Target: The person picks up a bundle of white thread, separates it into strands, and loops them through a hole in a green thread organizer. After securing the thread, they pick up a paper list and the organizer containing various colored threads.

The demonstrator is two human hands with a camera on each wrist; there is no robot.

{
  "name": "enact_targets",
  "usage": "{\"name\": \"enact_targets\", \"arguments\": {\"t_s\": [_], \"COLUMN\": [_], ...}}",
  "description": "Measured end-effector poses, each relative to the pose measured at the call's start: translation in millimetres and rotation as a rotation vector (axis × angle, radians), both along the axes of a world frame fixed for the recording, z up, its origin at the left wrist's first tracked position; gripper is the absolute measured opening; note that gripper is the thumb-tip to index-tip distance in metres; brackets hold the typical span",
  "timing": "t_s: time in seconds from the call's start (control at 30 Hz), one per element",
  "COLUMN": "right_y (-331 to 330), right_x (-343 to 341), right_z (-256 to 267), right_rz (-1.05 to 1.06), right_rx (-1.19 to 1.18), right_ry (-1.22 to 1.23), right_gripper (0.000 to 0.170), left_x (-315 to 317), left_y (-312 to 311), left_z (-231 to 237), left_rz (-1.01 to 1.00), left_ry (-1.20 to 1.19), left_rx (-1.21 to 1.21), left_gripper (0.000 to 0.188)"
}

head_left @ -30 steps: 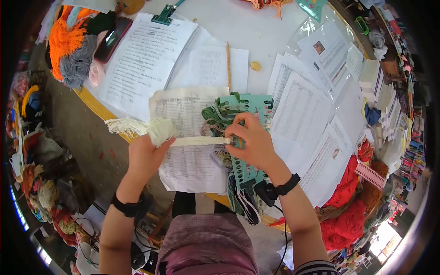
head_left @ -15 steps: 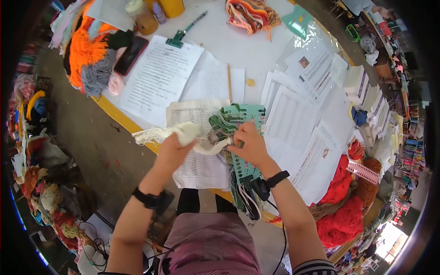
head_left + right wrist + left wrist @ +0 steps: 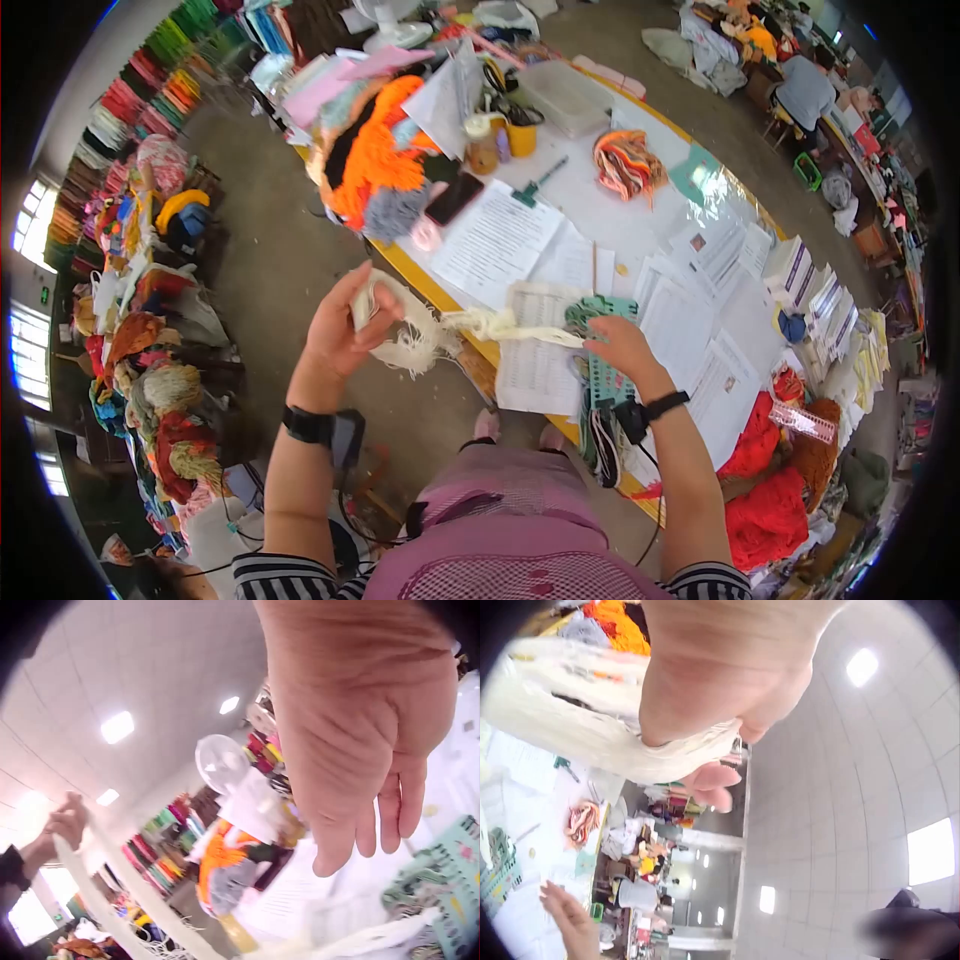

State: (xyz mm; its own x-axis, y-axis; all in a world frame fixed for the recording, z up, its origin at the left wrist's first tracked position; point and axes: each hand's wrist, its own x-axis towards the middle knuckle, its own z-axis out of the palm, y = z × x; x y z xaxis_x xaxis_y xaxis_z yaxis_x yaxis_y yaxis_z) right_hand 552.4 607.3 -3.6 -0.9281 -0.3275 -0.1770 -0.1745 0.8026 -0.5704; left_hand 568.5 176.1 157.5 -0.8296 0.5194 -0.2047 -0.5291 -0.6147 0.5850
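My left hand [image 3: 340,328], raised beyond the table's left edge, grips a skein of cream yarn [image 3: 420,340]. Thick cream loops [image 3: 562,724] hang from its fingers in the left wrist view. From the skein a cream strand [image 3: 540,333] stretches right across a printed sheet [image 3: 535,375] to a teal card with punched holes [image 3: 618,378]. Beside the strand's far end is my right hand [image 3: 622,348], over the card. Its fingers [image 3: 390,821] extend loosely, apart from the yarn in the right wrist view. Green threads [image 3: 412,881] hang from the card's holes.
Printed papers [image 3: 690,310] cover the table's right part. A pencil [image 3: 594,265], a clipped stack of sheets [image 3: 495,240] and a phone [image 3: 454,199] lie farther back. Orange yarn [image 3: 385,150] is heaped back left, red yarn [image 3: 765,515] front right.
My left hand has moved left and up with the cream skein, drawing the strand out longer. My right hand has loosened from the strand's end. The head view has swung back, showing more room.
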Motion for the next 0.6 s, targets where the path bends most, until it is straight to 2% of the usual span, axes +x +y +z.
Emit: {"name": "enact_targets", "arguments": {"t_s": [0.03,0.1,0.17,0.23,0.27,0.3,0.33,0.37,0.43,0.47,0.57,0.6], "right_y": [-11.7,-44.6,-76.6,-107.6,-120.6,-131.2,-138.2,-143.2,-149.0,-145.8,-136.1,-134.0], "right_x": [5.6,22.2,39.5,58.0,62.3,66.7,70.8,74.3,79.6,80.6,92.8,96.1], "right_z": [31.5,97.3,150.9,208.4,223.4,235.1,243.4,249.5,257.8,257.0,264.7,266.2], "right_rz": [-0.002,-0.036,0.006,-0.029,-0.045,-0.053,-0.054,-0.062,-0.112,-0.116,-0.163,-0.164], "right_rx": [-0.002,-0.268,-0.424,-0.668,-0.655,-0.790,-0.925,-0.912,-1.185,-1.175,-1.108,-1.105], "right_ry": [0.031,-0.027,0.132,0.065,0.084,0.114,0.145,0.158,-0.171,-0.182,-0.191,-0.185], "right_gripper": [0.045,0.024,0.017,0.017,0.017,0.017,0.018,0.018,0.018,0.017,0.013,0.013], "left_x": [3.9,17.6,28.7,36.6,39.6,42.7,45.1,45.7,47.4,49.1,50.9,55.3], "left_y": [7.8,39.3,68.9,85.3,93.5,100.1,103.9,106.2,108.0,107.1,102.7,109.4], "left_z": [15.2,49.6,78.9,92.3,95.5,99.5,108.8,110.3,112.3,113.5,117.4,127.9], "left_rz": [-0.002,0.240,0.184,0.088,0.088,0.089,0.012,0.004,-0.084,-0.084,0.104,0.240], "left_ry": [0.031,0.021,0.073,0.180,0.253,0.322,0.524,0.533,0.814,0.821,0.527,0.419], "left_rx": [-0.002,0.004,0.038,0.078,0.018,-0.039,-0.236,-0.221,-0.554,-0.547,-0.655,-0.543], "left_gripper": [0.055,0.062,0.067,0.074,0.076,0.078,0.078,0.078,0.076,0.076,0.044,0.030]}}
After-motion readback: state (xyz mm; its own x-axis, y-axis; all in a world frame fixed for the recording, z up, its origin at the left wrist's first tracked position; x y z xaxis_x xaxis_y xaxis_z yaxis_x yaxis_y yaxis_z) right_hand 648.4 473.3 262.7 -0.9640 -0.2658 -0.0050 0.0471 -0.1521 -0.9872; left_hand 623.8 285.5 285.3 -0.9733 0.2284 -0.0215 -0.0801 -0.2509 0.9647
